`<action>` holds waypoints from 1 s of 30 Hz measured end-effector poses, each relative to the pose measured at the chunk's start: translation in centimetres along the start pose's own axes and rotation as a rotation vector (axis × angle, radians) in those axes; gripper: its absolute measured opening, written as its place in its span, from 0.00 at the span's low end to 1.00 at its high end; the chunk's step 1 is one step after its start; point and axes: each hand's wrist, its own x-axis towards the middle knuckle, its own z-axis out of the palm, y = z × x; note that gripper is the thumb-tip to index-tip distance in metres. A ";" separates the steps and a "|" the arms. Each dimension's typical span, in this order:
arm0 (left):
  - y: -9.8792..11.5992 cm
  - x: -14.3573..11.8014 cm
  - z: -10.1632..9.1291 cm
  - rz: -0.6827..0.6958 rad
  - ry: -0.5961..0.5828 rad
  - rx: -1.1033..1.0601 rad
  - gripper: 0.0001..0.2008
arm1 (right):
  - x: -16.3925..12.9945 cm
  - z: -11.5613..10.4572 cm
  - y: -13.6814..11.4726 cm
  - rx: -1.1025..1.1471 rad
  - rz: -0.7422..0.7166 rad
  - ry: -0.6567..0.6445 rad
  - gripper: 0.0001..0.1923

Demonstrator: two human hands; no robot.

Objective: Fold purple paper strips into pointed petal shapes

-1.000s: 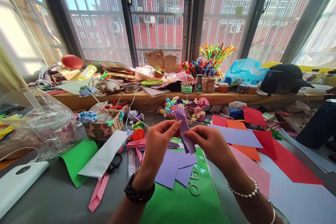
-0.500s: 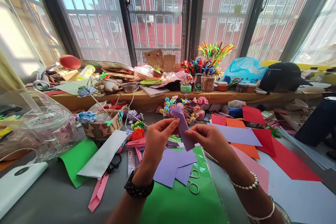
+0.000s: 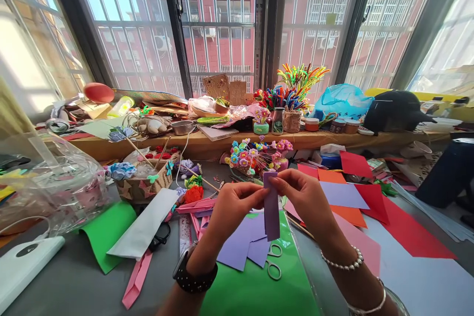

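A narrow folded strip of purple paper (image 3: 273, 217) hangs nearly upright between my two hands. My left hand (image 3: 237, 205) pinches its left edge with thumb and forefinger. On the upper right side of the strip, my right hand (image 3: 301, 195) grips it between thumb and fingers. Beneath them, several purple paper pieces (image 3: 233, 249) lie on a green mat (image 3: 259, 296). The handles of a pair of scissors (image 3: 274, 261) show beside those pieces, with the blades hidden under the paper.
To the left are folded pink paper strips (image 3: 137, 279), a white paper packet (image 3: 144, 227), a green sheet (image 3: 107, 237) and a white power bank (image 3: 29, 271). Red sheets (image 3: 411, 232) and other coloured paper spread rightward. Behind stand small crocheted flowers (image 3: 244, 153) and a cluttered windowsill (image 3: 207, 143).
The purple strip has turned from slanted to nearly upright and sits slightly lower and farther right. My right hand has moved up to its top; my left hand has shifted right and down.
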 end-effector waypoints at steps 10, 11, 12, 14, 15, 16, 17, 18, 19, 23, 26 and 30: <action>-0.1 0.2 -0.7 0.034 0.052 -0.063 0.06 | -0.1 -0.1 -0.5 -0.182 -0.019 -0.072 0.10; -0.1 0.2 -0.7 0.038 0.048 -0.064 0.06 | -0.2 -0.1 -0.5 -0.169 -0.020 -0.078 0.10; -0.2 0.2 -0.7 0.041 0.049 -0.059 0.06 | -0.2 -0.1 -0.4 -0.149 -0.022 -0.081 0.11; -0.2 0.2 -0.6 0.046 0.055 -0.028 0.06 | -0.1 -0.2 -0.2 -0.118 -0.028 -0.074 0.12; -0.3 0.2 -0.6 0.046 0.049 0.003 0.07 | -0.1 -0.2 -0.1 -0.121 -0.035 -0.067 0.12; -0.3 0.2 -0.6 0.049 0.035 0.047 0.07 | -0.1 -0.2 -0.1 -0.141 -0.044 -0.061 0.11; -0.3 0.2 -0.6 0.060 0.015 0.100 0.08 | -0.1 -0.2 -0.1 -0.179 -0.059 -0.056 0.11; -0.3 0.1 -0.6 0.079 -0.004 0.156 0.08 | -0.1 -0.2 -0.2 -0.230 -0.075 -0.053 0.10; -0.2 0.1 -0.6 0.100 -0.020 0.210 0.08 | -0.2 -0.2 -0.3 -0.286 -0.091 -0.050 0.10; -0.2 -0.1 -0.6 0.127 -0.025 0.286 0.08 | -0.4 -0.3 -0.8 -0.390 -0.139 -0.064 0.09; -0.3 -0.1 -0.6 0.132 0.046 0.218 0.08 | -0.3 -0.5 -1.0 -0.367 -0.134 -0.100 0.09; -0.4 0.1 -0.6 0.170 0.048 0.218 0.08 | -0.3 -1.0 -1.0 -0.417 -0.136 -0.136 0.08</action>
